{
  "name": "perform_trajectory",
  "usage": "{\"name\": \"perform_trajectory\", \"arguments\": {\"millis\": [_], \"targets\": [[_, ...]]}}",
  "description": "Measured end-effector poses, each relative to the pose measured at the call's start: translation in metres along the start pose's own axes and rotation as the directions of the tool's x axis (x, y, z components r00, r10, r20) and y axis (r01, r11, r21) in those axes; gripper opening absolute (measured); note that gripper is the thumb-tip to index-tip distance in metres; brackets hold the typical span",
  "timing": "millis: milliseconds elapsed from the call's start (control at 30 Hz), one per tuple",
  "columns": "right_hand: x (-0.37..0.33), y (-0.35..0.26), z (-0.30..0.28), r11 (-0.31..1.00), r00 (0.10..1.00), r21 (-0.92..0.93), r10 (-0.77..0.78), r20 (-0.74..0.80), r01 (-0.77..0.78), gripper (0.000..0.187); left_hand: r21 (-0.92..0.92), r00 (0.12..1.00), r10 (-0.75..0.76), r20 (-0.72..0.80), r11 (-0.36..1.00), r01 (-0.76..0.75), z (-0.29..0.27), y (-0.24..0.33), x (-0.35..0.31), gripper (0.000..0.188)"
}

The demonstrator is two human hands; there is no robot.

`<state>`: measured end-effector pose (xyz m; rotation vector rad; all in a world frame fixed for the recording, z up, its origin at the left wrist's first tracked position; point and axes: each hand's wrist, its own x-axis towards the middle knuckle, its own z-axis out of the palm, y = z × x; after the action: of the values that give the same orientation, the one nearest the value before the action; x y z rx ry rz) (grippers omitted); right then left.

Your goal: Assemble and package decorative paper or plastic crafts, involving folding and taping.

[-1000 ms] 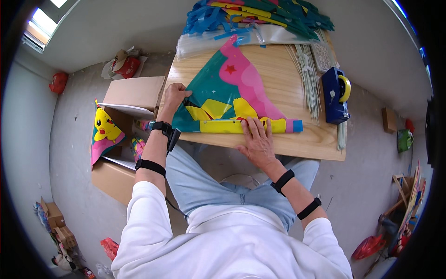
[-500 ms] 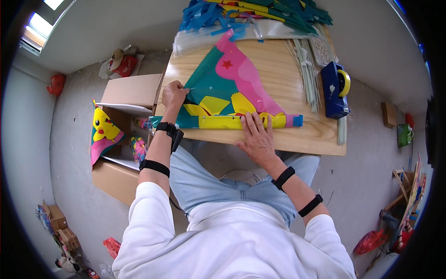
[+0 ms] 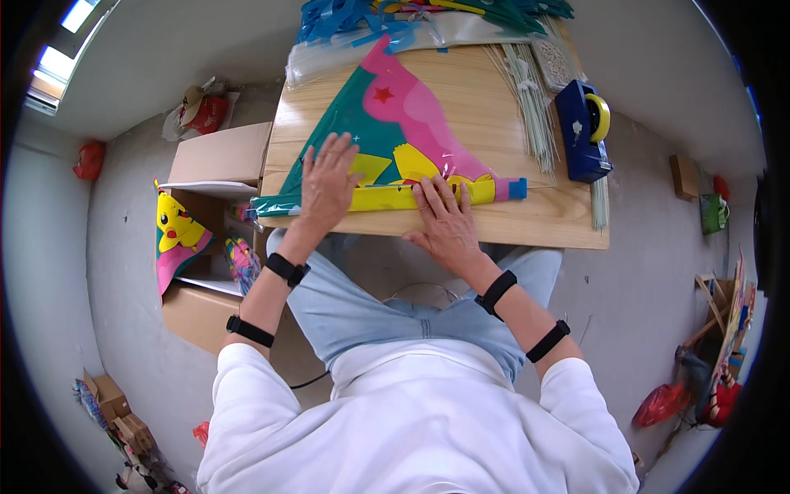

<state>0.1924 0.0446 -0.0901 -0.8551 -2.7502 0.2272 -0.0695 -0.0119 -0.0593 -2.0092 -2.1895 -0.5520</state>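
A triangular plastic kite sheet (image 3: 420,115) in green, pink and yellow lies on the wooden table, its tip pointing away from me. Along its near edge runs a folded yellow and green strip (image 3: 383,198) with a blue end at the right. My left hand (image 3: 327,188) is over the left part of the sheet, fingers stretched out and slightly blurred, holding nothing I can see. Spread flat, my right hand (image 3: 447,216) presses its fingertips on the strip right of the middle.
At the table's far side lie clear plastic sleeves (image 3: 346,62), blue ribbons (image 3: 333,20) and bundled thin sticks (image 3: 531,107). A blue tape dispenser (image 3: 580,136) stands at the right edge. Left of the table, an open cardboard box (image 3: 222,152) holds printed pieces.
My left hand has let go of the sheet's left edge, opened, and moved right over the sheet. My right hand stays on the strip. The whole view has shifted slightly.
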Motion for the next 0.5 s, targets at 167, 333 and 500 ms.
{"name": "perform_trajectory", "arguments": {"millis": [167,333,500], "targets": [[0.000,0.001,0.002,1.000,1.000,0.000,0.010,0.008,-0.010,0.089,-0.046,0.947,0.204,0.248,0.979,-0.199,0.011,0.045,-0.030,0.079],[0.001,0.004,0.000,0.999,1.000,0.025,-0.024,-0.015,0.025,0.090,-0.026,0.926,0.221,0.307,0.974,-0.224,0.021,0.045,-0.033,0.088],[-0.005,0.016,-0.003,0.999,0.999,-0.019,-0.041,0.001,0.041,0.089,-0.017,0.932,0.209,0.296,0.977,-0.214,0.023,0.045,-0.036,0.091]]}}
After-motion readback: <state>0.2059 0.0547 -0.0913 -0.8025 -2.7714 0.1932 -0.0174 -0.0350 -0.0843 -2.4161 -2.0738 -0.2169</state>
